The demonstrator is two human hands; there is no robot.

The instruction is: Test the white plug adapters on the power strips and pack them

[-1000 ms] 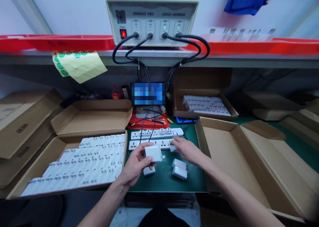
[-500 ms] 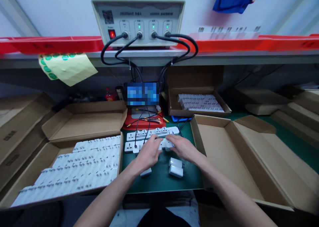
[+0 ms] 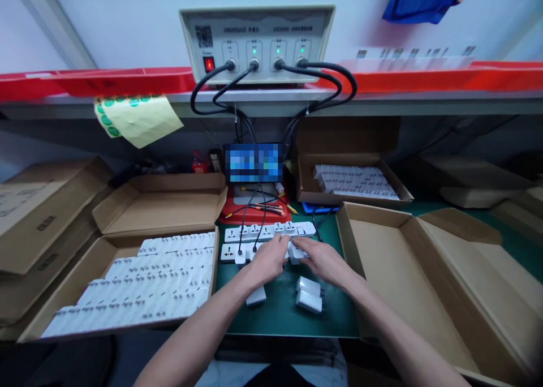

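Note:
Two white power strips lie side by side on the green mat, the rear strip [image 3: 237, 234] with its sockets in plain view and the front strip [image 3: 228, 253] partly covered by my hands. My right hand [image 3: 322, 258] has its fingers closed around a white charger [image 3: 294, 253] at the front strip's right part. Close beside it, my left hand [image 3: 270, 259] reaches over the same strip with bent fingers; what they hold, if anything, is hidden. A plugged-in charger [image 3: 240, 258] with a black cable sits at the strip's left. Nearer me lie a pair of chargers [image 3: 309, 301] and a single charger [image 3: 256, 296].
An open carton [image 3: 214, 262] on the left holds rows of white chargers. Another open carton [image 3: 382, 251] stands right, and a smaller filled box [image 3: 301, 190] behind. A red tray [image 3: 229, 206] with cables, a screen [image 3: 254, 163] and a tester box [image 3: 258, 28] are at the back.
The whole view has shifted, so things appear farther right. My left hand has moved slightly right along the front strip, closer to my right hand. The right hand stays at the charger.

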